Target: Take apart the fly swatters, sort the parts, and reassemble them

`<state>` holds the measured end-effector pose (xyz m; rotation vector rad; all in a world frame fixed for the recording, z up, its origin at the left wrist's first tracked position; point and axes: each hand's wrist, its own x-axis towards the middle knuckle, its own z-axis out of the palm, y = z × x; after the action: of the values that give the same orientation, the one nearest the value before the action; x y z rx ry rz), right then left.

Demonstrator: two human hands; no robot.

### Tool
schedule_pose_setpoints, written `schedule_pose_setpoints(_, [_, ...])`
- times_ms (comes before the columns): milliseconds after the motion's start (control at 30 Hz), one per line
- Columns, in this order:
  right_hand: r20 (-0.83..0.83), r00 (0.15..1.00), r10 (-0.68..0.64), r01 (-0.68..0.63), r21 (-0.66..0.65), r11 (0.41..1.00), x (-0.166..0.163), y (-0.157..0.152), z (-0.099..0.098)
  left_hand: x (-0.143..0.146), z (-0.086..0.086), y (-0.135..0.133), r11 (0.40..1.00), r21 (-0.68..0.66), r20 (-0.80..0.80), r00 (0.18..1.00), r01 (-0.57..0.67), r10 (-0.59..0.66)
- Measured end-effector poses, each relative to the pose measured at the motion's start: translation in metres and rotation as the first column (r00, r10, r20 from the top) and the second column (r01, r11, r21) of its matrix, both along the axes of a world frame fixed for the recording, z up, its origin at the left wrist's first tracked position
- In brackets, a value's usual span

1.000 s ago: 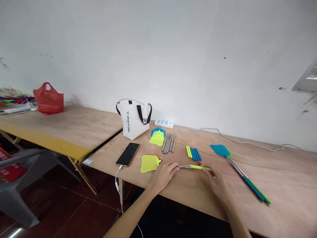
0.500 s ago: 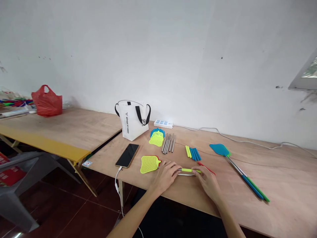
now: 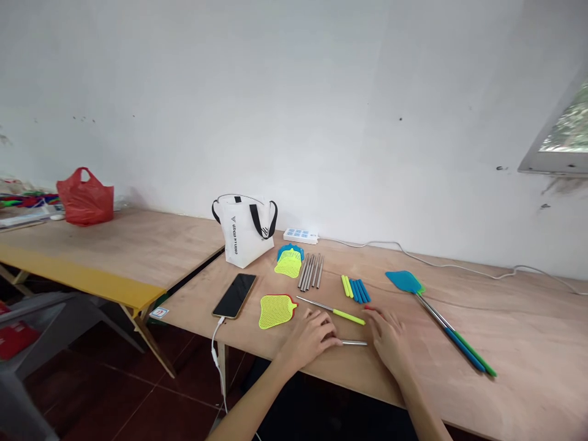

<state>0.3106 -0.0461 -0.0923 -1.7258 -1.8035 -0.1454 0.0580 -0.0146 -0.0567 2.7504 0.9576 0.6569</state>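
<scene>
My left hand [image 3: 315, 335] is closed with its fingers curled over one end of a thin metal rod [image 3: 354, 343], low over the table. My right hand [image 3: 389, 335] has its fingers bent over a red handle grip [image 3: 369, 308], mostly hidden beneath them. Between and just beyond the hands, a metal rod with a yellow grip [image 3: 348, 316] lies on the wood, touched by neither. A yellow fly swatter head [image 3: 277, 311] lies left of my left hand, a red one [image 3: 294, 300] showing from under it.
Behind lie yellow grips [image 3: 346, 286], blue grips [image 3: 359, 291], metal rods [image 3: 311, 272] and stacked swatter heads [image 3: 288, 262]. Two long-handled fly swatters [image 3: 441, 318] rest at right. A phone [image 3: 234, 296] on a cable, a white bag [image 3: 245, 236] and a power strip [image 3: 300, 236] stand left and back.
Both hands have let go of the yellow-gripped rod, which now lies on the table. My left hand has shifted onto the bare rod, my right hand over the red grip. The view has tilted slightly.
</scene>
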Motion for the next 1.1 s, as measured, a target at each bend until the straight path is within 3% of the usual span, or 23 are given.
schedule_pose_setpoints(133, [0.124,0.956,-0.265,0.263,0.032,0.964,0.013,-0.002,-0.006,-0.001,0.004,-0.002,0.998,-0.025,-0.001,0.999,0.051,-0.051])
schedule_pose_setpoints(300, [0.082,0.956,-0.282,0.284,-0.014,0.959,0.017,-0.001,-0.009,0.002,0.004,0.0,0.997,-0.074,0.014,1.0,0.013,-0.012])
schedule_pose_setpoints(433, [-0.138,0.983,-0.122,0.13,0.046,0.991,0.015,0.003,-0.006,0.003,0.001,0.004,0.983,-0.124,0.059,0.988,-0.136,0.144])
schedule_pose_setpoints(567, [-0.316,0.943,0.108,-0.098,0.048,0.994,0.008,0.003,0.0,0.0,0.0,0.005,0.966,-0.171,0.083,0.974,-0.193,0.209])
schedule_pose_setpoints(700, [-0.305,0.933,0.19,-0.189,0.035,0.981,0.0,0.0,0.002,0.0,-0.001,0.003,0.966,-0.183,0.103,0.974,-0.183,0.204])
schedule_pose_setpoints(933, [-0.269,0.942,0.203,-0.195,0.053,0.979,0.0,-0.001,0.004,0.001,0.004,0.001,0.978,-0.179,0.112,0.985,-0.108,0.129])
schedule_pose_setpoints(1100, [-0.311,0.894,0.324,-0.332,0.028,0.943,-0.008,-0.004,0.011,0.0,0.006,0.002,0.99,-0.14,0.156,0.987,-0.019,0.041])
